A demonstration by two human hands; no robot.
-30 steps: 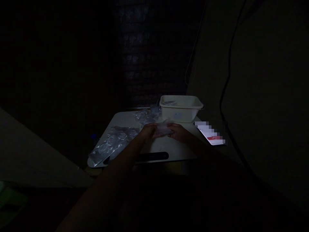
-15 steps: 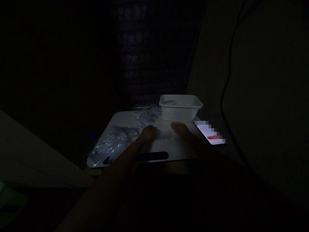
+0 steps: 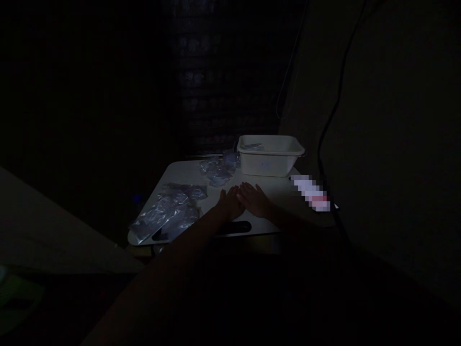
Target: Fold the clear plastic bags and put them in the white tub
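Note:
In the dim head view, my left hand (image 3: 231,203) lies flat near the front of the white table (image 3: 275,192), its fingers extended. My right hand (image 3: 254,199) is flat beside it, fingers spread, their tips touching or overlapping the left fingers. The clear plastic piece seen between the hands before is now hidden, perhaps under them. Left of my hands lies a heap of clear plastic bags (image 3: 173,211). Beyond them is a smaller pile of clear plastic (image 3: 217,170). A white plastic tub (image 3: 267,165) at the back right has some clear pieces inside.
A phone (image 3: 311,193) with a lit, pixelated screen lies at the table's right edge. The table has a dark handle slot (image 3: 236,227) at its front edge. A dark cable (image 3: 340,91) hangs along the right wall. Something blue (image 3: 137,198) is left of the table.
My right hand has moved left and down to meet my left hand. My left hand has opened flat and shifted slightly right. The plastic piece between them is covered from view.

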